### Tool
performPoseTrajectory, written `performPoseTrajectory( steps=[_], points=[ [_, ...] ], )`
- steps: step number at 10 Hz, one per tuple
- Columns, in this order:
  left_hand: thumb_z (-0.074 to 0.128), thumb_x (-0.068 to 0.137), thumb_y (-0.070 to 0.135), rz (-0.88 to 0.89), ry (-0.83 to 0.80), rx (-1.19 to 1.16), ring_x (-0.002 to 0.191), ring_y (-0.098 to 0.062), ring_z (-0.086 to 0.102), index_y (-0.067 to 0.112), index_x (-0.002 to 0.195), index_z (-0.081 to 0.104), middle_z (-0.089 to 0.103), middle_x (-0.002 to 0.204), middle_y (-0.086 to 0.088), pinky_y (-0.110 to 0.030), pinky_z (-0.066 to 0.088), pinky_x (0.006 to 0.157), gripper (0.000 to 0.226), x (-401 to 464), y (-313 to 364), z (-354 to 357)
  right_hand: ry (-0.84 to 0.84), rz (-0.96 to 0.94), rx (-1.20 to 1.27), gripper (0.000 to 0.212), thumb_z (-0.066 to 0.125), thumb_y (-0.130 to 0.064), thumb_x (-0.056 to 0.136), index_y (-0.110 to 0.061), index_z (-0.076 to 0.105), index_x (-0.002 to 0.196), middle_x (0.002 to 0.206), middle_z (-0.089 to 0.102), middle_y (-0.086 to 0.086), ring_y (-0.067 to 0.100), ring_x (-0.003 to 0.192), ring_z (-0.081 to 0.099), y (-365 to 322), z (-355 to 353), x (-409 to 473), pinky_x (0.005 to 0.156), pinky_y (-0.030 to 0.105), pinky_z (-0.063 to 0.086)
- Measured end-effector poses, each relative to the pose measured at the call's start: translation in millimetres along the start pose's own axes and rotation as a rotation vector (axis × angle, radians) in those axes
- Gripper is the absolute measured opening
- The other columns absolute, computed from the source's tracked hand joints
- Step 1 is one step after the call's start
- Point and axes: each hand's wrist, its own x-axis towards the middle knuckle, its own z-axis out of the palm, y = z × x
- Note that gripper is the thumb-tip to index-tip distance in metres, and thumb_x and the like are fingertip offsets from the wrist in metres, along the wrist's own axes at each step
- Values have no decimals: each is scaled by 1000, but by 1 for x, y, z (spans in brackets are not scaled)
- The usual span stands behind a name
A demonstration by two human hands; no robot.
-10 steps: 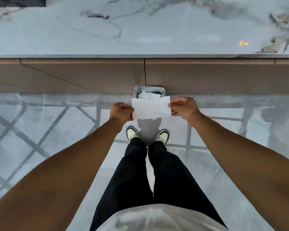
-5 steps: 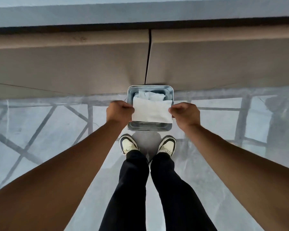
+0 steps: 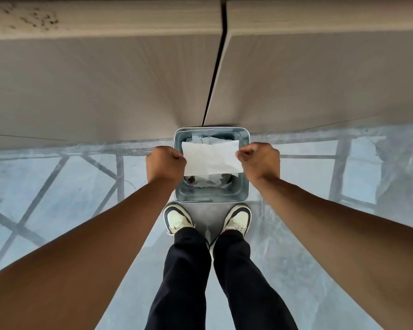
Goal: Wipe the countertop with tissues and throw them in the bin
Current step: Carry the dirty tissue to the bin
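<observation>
A flat white tissue (image 3: pixel 211 158) is stretched directly over the open metal bin (image 3: pixel 246 186). The left hand (image 3: pixel 165 163) pinches its left edge and the right hand (image 3: pixel 260 160) pinches its right edge, both closed on it and held apart above the bin's side rims. Crumpled tissues (image 3: pixel 208 181) lie inside the bin. The bin stands on the floor, against the cabinet doors (image 3: pixel 105 79), with the person's shoes (image 3: pixel 177 219) just in front of it.
</observation>
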Motion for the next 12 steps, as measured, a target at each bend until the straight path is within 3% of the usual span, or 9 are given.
performPoseTrajectory(
  steps=[2,3,4,5,6,7,9,12],
  points=[
    [52,78,5,86,2,105,80,-30,68,10,80,78,75,78,-11,-37,60,75,27,-4,2,1,26,-22,-49,13,68,-29,85,-23,78,81,78,76,3,23,77,68,-1,3,-9,71,24,52],
    [54,76,5,92,26,135,71,-29,53,5,78,74,71,79,-20,-36,55,68,20,-9,7,2,14,-20,-39,15,65,-31,86,-22,77,85,80,76,2,22,78,67,-2,-1,-13,71,23,49],
    [58,80,8,113,9,117,78,-29,56,14,85,74,70,82,-13,-32,51,73,17,-17,12,1,11,-51,-21,17,64,-32,88,-21,76,92,88,76,0,21,85,68,-3,-9,-17,75,25,51],
    [62,87,17,168,-23,86,102,-27,68,13,118,71,75,110,-5,-35,54,93,32,-28,18,-5,-16,-162,7,25,64,-33,91,-17,69,109,107,72,3,20,97,67,-4,-21,-24,89,32,53],
    [62,90,23,233,-35,160,110,-28,67,13,128,65,71,123,-7,-37,53,97,40,-40,22,-15,-73,-221,-45,38,63,-37,90,-16,61,122,120,66,6,23,108,63,-6,-33,-32,95,34,50],
    [61,90,32,293,-54,319,117,-31,61,15,136,56,64,131,-9,-38,50,95,50,-59,30,-30,-196,-251,-174,65,62,-49,89,-19,43,143,146,47,7,25,134,44,-11,-54,-42,111,37,38],
    [60,87,48,284,-114,496,120,-35,55,14,140,44,56,129,-14,-45,50,93,65,-107,47,-64,-314,-220,-353,94,57,-70,80,-25,19,153,162,19,6,28,150,16,-32,-95,-73,119,53,20],
    [53,86,63,307,-114,594,122,-33,53,16,138,44,55,132,-12,-48,48,97,70,-181,66,-119,-426,-230,-331,99,57,-74,76,-25,18,152,159,28,5,29,144,28,-69,-151,-139,115,50,31]
  ],
)
